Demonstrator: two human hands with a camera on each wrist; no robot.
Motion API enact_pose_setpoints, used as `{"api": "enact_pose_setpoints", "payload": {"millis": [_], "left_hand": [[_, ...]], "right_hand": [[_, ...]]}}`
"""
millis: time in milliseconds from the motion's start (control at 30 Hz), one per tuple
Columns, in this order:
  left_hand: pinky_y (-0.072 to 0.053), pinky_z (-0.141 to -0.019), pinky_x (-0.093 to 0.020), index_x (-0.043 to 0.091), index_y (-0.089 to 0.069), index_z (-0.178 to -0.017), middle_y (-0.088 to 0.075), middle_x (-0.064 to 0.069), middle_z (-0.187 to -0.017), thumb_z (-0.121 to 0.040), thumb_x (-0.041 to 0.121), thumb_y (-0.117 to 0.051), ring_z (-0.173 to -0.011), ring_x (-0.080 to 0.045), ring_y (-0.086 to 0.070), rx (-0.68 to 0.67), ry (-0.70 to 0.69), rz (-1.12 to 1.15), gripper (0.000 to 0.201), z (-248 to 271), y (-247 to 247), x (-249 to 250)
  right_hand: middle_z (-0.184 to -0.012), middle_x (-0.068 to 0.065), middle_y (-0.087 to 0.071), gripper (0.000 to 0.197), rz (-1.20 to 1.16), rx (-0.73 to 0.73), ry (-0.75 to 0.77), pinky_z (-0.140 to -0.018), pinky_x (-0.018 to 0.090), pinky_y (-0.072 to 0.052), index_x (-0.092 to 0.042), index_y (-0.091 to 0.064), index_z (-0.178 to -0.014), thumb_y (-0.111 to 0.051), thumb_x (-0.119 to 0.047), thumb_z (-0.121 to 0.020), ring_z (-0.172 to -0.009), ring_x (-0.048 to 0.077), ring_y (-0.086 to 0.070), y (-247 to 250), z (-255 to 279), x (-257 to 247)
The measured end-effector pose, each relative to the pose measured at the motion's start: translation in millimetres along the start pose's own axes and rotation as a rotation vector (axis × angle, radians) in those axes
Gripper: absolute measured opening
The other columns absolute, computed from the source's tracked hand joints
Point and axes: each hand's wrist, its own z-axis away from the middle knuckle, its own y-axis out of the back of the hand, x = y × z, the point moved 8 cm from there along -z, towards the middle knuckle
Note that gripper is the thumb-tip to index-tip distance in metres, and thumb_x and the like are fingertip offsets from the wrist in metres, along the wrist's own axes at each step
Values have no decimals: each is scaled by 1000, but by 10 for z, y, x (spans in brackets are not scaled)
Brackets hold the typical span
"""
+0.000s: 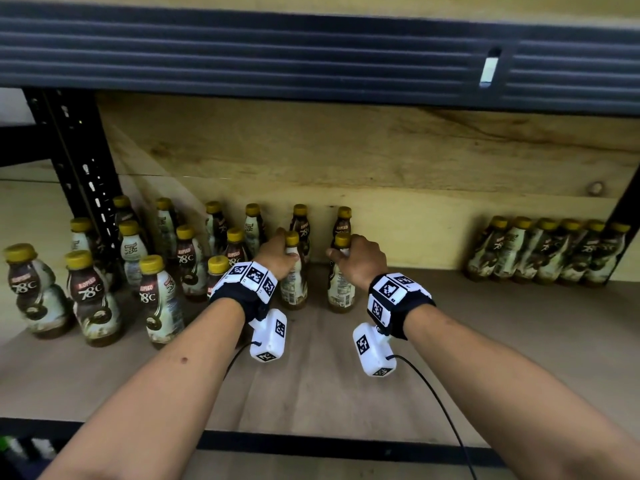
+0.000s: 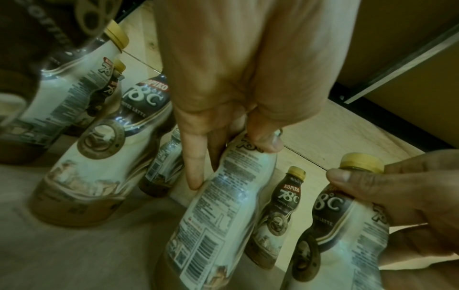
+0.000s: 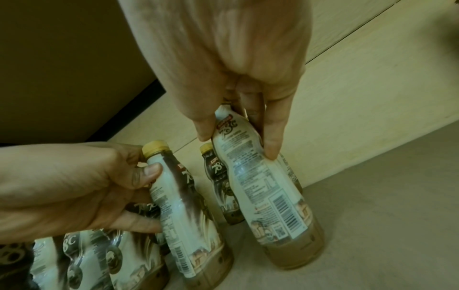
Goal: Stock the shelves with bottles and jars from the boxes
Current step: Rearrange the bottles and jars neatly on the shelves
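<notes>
While each hand, left [image 1: 277, 256] and right [image 1: 360, 259], curls round a bottle's [image 1: 293, 282] narrow shoulder, the full, slick plastic likely feels weighty, so that waisted grip suits.

The head view is evenly lit and mostly sharp, with straight lines bowing toward its edges and the shelf's [image 1: 311, 375] back corners in shade. Both wrist views are dim, greenish and soft; nearby coffee bottles [image 2: 82, 157] smear at the frame edges, with small glints on their labels.
</notes>
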Motion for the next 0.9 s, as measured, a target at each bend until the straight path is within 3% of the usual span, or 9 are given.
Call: {"api": "enact_pose_setpoints", "payload": {"millis": [200,300,400,500,600,700,800,833,900], "left_hand": [[-39,-99,-33,13,-34,-139,-51,-14,-136,-91,18,-59,-125,-34,-49,33,-20,70,54,110,55,72],[-42,-95,-31,18,-30,-141,-55,-10,-130,-87,26,-67,-121,-30,-53,115,-56,109,67,178,193,232],[-44,-83,-29,20,-34,-137,-62,-9,-116,-87,27,-63,-107,-30,-61,270,-161,34,59,165,355,588],[-50,-89,-39,21,-41,-130,-63,-10,-117,-86,23,-61,-104,-30,-62,319,-283,38,48,87,279,1129],[-49,-91,-37,19,-48,-125,-62,-7,-121,-88,20,-60,-107,-28,-61,292,-385,71,39,-48,-89,1724],[-48,-90,-34,17,-54,-118,-65,-7,-117,-88,17,-61,-107,-25,-61,197,-463,102,31,-218,-671,2271],[-45,-87,-26,20,-57,-113,-64,-5,-117,-86,19,-62,-106,-22,-61,60,-450,125,27,-422,-1404,2650],[-45,-87,-25,21,-57,-112,-64,-5,-117,-86,20,-63,-105,-21,-61,16,-428,134,27,-479,-1652,2734],[-46,-87,-26,20,-57,-114,-63,-6,-118,-85,20,-64,-106,-23,-61,-52,-374,159,30,-593,-2090,2901]], "right_hand": [[-112,8,-64,45,-76,-58,4,-74,31,-43,-16,-54,-106,-62,-56,-86,-103,32,-61,-4,23,10],[-118,9,-63,59,-105,-88,24,-78,32,-47,-14,-51,-117,-67,-58,-81,-106,29,-61,100,3,53],[-127,13,-61,78,-118,-37,26,-91,37,-51,-11,-48,-131,-68,-63,-77,-113,29,-60,421,-67,251],[-128,11,-61,72,-122,55,-27,-96,37,-47,-11,-51,-129,-67,-61,-80,-115,29,-59,938,-186,702],[-122,12,-62,65,-102,112,-127,-95,36,-46,-9,-50,-129,-65,-55,-85,-114,30,-58,1473,-325,1408],[-132,13,-55,58,-35,121,-194,-89,30,-43,-8,-45,-136,-63,-41,-91,-117,30,-55,1929,-452,2115],[-117,11,-62,48,-19,111,-120,-62,16,-46,-9,-42,-140,-58,-14,-95,-83,22,-63,2187,-542,2579],[-118,11,-61,49,-2,99,-65,-60,13,-47,-9,-41,-142,-55,-6,-95,-82,22,-63,2212,-575,2667],[-143,15,-45,55,102,50,42,-96,21,-42,-6,-34,-147,-50,-1,-95,-121,33,-53,2170,-673,2789]]}}
